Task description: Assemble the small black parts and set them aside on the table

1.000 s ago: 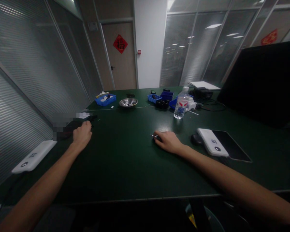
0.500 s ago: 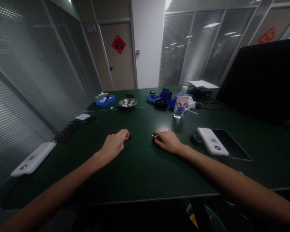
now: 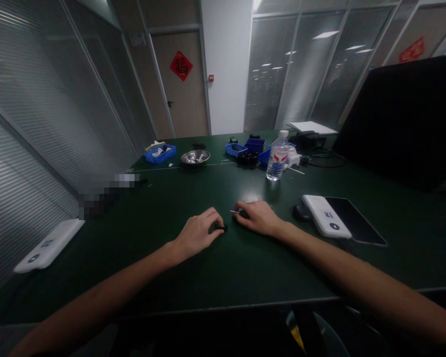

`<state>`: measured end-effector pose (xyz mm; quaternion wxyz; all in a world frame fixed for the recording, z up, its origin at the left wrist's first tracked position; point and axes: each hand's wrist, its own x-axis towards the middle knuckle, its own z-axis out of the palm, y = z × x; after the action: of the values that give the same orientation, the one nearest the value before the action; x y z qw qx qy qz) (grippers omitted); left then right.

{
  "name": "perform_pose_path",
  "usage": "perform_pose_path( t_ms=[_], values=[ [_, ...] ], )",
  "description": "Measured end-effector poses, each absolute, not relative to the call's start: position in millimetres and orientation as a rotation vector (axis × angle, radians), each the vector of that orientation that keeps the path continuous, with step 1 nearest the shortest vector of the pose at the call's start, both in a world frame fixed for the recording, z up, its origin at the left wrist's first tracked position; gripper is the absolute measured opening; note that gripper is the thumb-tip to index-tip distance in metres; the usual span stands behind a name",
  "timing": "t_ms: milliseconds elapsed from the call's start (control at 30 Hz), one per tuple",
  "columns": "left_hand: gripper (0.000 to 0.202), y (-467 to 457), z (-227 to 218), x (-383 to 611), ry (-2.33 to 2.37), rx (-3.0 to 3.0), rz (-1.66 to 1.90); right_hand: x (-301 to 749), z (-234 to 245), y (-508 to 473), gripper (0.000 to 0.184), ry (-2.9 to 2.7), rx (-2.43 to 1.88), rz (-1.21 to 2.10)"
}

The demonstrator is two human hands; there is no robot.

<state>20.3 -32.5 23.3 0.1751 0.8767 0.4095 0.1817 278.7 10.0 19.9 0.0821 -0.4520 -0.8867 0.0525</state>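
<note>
- Fingers of my left hand (image 3: pixel 199 233) curl shut on a small black plastic piece (image 3: pixel 221 227), which rests on the dark green surface (image 3: pixel 208 277).
- My right hand (image 3: pixel 259 218) lies just beside it, its grip closed on a thin silver metal pin (image 3: pixel 235 212). Something dark sits under those fingertips, too hidden to name.
- The pin's long axis runs left to right, with its free tip pointing toward my left hand. The black piece lies left of that tip and nearer me, close but apart.
- A clear plastic water bottle (image 3: pixel 277 158) stands well beyond both hands, and a flat white device (image 3: pixel 325 216) lies to the right.
</note>
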Motion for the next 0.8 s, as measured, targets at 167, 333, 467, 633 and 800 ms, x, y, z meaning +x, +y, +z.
perform_pose_path(
  t_ms=[167,333,467,633,800],
  values=[
    [0.030,-28,13,20,1.195,2.389,0.554,278,23,5,0.033,-2.660,-1.245,0.228],
    [0.024,-24,9,18,1.177,2.354,0.570,276,24,2,0.031,-2.705,-1.180,0.236],
    [0.025,-24,10,17,1.191,2.376,0.561,276,27,0,0.030,-2.727,-1.145,0.237],
    [0.025,-24,10,18,1.180,2.397,0.578,275,25,-1,0.028,-2.725,-1.121,0.218],
    [0.024,-23,9,18,1.153,2.417,0.609,274,18,0,0.027,-2.702,-1.077,0.186]
  ],
)
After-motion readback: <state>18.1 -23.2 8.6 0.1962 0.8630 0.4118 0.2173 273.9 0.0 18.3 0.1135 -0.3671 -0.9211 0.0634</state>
